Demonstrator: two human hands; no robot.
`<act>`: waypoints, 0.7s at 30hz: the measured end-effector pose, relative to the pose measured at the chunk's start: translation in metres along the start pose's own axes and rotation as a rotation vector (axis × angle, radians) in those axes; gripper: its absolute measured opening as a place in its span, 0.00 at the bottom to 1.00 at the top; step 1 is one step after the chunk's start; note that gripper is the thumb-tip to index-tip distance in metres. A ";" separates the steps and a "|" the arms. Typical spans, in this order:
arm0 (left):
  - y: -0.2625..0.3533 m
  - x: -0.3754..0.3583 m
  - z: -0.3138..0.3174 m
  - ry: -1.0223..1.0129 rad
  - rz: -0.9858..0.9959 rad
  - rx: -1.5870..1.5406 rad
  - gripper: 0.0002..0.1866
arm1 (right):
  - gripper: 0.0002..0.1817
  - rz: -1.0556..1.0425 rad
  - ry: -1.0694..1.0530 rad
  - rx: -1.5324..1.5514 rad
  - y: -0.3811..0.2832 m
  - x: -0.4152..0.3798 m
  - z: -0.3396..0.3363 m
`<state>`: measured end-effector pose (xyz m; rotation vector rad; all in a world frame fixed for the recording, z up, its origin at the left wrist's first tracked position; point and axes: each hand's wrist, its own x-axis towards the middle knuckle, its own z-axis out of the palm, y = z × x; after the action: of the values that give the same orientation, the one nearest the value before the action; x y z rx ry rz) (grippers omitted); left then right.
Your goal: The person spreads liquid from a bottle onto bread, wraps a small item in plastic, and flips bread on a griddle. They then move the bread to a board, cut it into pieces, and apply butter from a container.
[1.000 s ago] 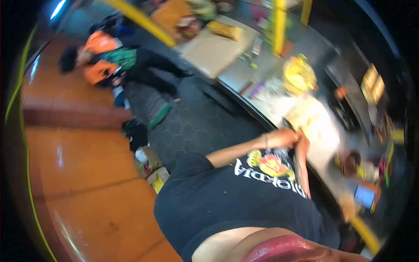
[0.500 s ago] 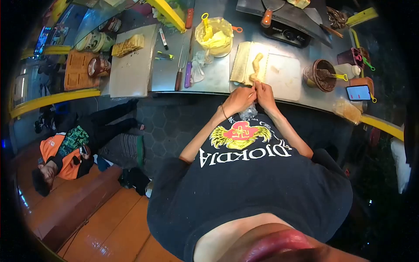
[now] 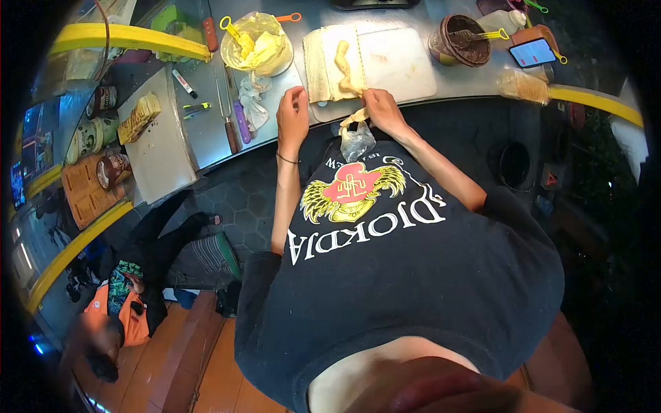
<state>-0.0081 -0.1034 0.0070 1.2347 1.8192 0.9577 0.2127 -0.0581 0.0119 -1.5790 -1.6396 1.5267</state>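
Observation:
My left hand (image 3: 292, 117) is raised at the counter's front edge, its fingers loosely curled and apart, with nothing visible in it. The fingers of my right hand (image 3: 383, 110) are closed on a pale, soft piece of food at the front of the bread. Along the bread slice (image 3: 354, 65) lies a wavy pale strip (image 3: 342, 60). Below my right hand, a pale twisted piece (image 3: 354, 118) hangs beside a clear plastic bag (image 3: 358, 141), against the black shirt. The bread rests on a white board (image 3: 403, 65).
A tub of yellow spread (image 3: 265, 51) stands left of the bread, a tub of brown spread (image 3: 460, 41) right of it. A purple-handled knife (image 3: 242, 122), toasted bread (image 3: 140, 118) and a phone (image 3: 532, 53) are around. Another person (image 3: 127, 303) is at lower left.
My hands were together at the bread's front; now my left hand has moved left, away from my right. The camera view has shifted, and a pale piece now shows above the plastic bag.

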 end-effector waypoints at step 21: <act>-0.026 0.013 0.014 0.008 0.056 -0.051 0.15 | 0.19 -0.237 -0.076 -0.235 0.004 0.033 -0.027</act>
<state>-0.0103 -0.0959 -0.0241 1.2581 1.7638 1.0344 0.2281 -0.0187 0.0050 -1.3902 -2.0307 1.3252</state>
